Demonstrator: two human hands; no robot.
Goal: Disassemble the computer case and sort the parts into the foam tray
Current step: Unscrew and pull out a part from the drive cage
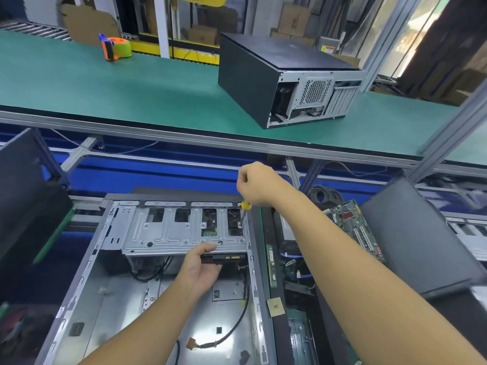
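The computer case [79, 285] lies open on its side, and its metal drive cage [163, 233] is the part now in work. The right hand [259, 184] stands above the right far corner of the cage, and its fingers are closed into a fist around the yellow-handled screwdriver [245, 206]. The long axis of the tool is nearly upright, and the tip goes straight down from the fist onto a small tab at the right end of the cage. The screw itself is too small to see clearly. The left hand [200, 270] is at the near edge of the cage, under the right half. Its fingers curl below the hard drive [226, 258] that shows out from under the cage, and the thumb lies up at the front lip of the cage. I judge that this hand supports the drive while the right hand, which is the nearer one to the tab, turns the screw. To the right of the cage, a motherboard [353, 222] and a memory stick [271, 264] lie in what seems to be the foam tray [279, 338].
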